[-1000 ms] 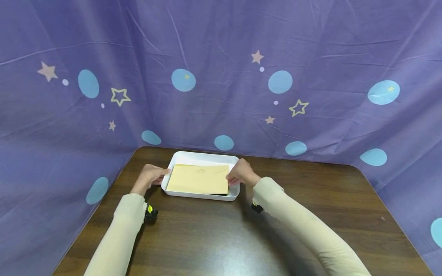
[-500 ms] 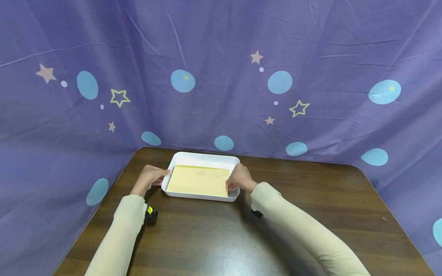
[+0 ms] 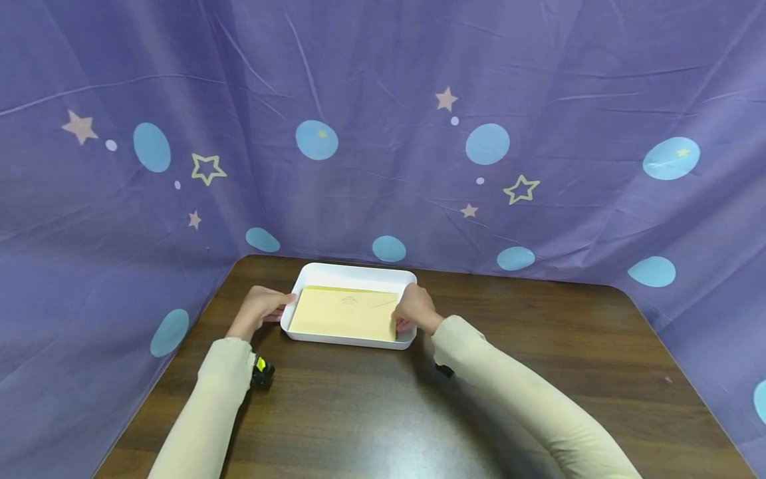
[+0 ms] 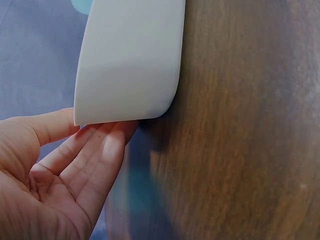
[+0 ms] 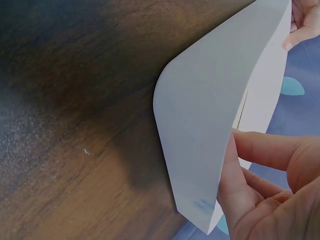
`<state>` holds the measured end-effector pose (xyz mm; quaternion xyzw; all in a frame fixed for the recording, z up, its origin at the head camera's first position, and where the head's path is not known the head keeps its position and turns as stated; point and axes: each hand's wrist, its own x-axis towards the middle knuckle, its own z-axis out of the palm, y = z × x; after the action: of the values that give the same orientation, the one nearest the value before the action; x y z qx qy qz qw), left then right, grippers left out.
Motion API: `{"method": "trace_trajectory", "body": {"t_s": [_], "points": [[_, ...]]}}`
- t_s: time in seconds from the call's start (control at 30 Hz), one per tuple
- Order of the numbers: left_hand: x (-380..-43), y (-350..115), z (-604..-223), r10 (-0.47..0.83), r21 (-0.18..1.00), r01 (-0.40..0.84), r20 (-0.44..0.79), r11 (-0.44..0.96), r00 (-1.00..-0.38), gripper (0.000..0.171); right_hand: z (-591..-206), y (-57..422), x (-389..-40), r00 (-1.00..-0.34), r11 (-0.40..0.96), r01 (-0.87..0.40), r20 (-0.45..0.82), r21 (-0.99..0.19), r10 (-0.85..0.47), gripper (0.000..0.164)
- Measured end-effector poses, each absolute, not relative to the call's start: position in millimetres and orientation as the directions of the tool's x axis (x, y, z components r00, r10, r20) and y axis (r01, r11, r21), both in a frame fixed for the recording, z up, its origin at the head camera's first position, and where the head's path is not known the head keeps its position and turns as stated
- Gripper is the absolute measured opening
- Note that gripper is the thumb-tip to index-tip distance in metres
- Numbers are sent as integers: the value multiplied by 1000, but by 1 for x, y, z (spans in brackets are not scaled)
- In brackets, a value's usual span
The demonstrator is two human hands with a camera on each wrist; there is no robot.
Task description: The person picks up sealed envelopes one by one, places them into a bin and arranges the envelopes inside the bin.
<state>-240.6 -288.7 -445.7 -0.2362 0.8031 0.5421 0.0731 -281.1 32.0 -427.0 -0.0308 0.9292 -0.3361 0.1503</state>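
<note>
A white tray (image 3: 353,274) stands on the table, with a pale yellow envelope (image 3: 341,313) lying in it. The envelope bears a small print and a slanting line near its right end; a darker yellow edge shows behind it. My left hand (image 3: 260,306) grips the tray's left end, its thumb at the rim and its fingers below, as the left wrist view shows of the tray wall (image 4: 132,65). My right hand (image 3: 415,308) reaches inside the tray's right end and pinches the envelope's right edge. In the right wrist view the tray wall (image 5: 205,100) hides its fingertips.
The brown wooden table (image 3: 335,412) extends in front of the tray and to its right. A purple curtain (image 3: 383,186) with stars and blue ovals hangs close behind the tray and along the left side.
The envelope's right end has come down; the dark gap under its front edge is gone. My right hand has lowered slightly. My left hand stays at the tray's left end.
</note>
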Motion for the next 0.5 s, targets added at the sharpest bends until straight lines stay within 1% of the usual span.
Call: {"method": "trace_trajectory", "body": {"t_s": [0.17, 0.37, 0.5], "points": [[-240, -289, -446, -302, 834, -454, -366, 313, -880, 50, -428, 31, -282, -956, 798, 14, -242, -603, -165, 14], [-240, -288, -446, -299, 837, -449, -362, 313, -883, 51, -432, 30, -281, -953, 808, -22, -232, -588, -194, 12], [-240, -287, -446, -305, 835, -451, -361, 314, -881, 50, -432, 28, -280, -957, 829, -34, -222, -558, -188, 14]]}}
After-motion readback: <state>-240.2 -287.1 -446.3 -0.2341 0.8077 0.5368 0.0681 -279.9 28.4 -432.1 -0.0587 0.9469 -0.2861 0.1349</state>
